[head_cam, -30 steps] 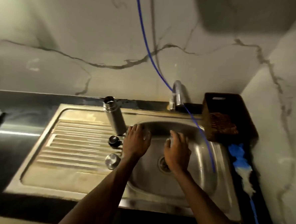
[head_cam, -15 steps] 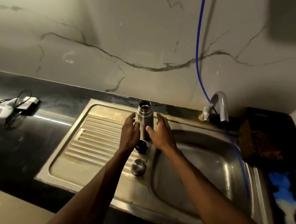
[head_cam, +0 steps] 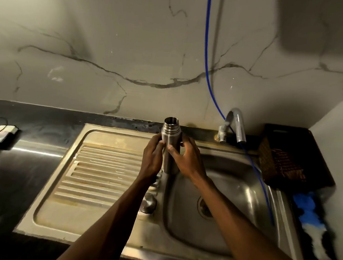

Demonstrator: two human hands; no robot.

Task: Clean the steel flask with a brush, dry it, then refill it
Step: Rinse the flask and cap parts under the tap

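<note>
The steel flask (head_cam: 171, 138) is upright with its threaded mouth open, held just above the ridge between the drainboard and the basin. My left hand (head_cam: 152, 158) grips its left side and my right hand (head_cam: 186, 158) grips its right side, thumb across the front. A round steel cap (head_cam: 149, 202) lies on the drainboard beside my left forearm. The black inner stopper is hidden behind my left hand.
The steel sink (head_cam: 233, 196) has a ribbed drainboard (head_cam: 99, 175) to its left and a tap (head_cam: 236, 125) at the back. A blue hose (head_cam: 208, 75) hangs from above into the basin. A dark basket (head_cam: 291, 157) stands at right, a blue-white cloth (head_cam: 311, 222) beside it. A corded device (head_cam: 2, 132) lies on the black counter.
My hands left the basin, reached to either side of the standing flask, and now grip it and have raised it off the drainboard. The camera view shifted left.
</note>
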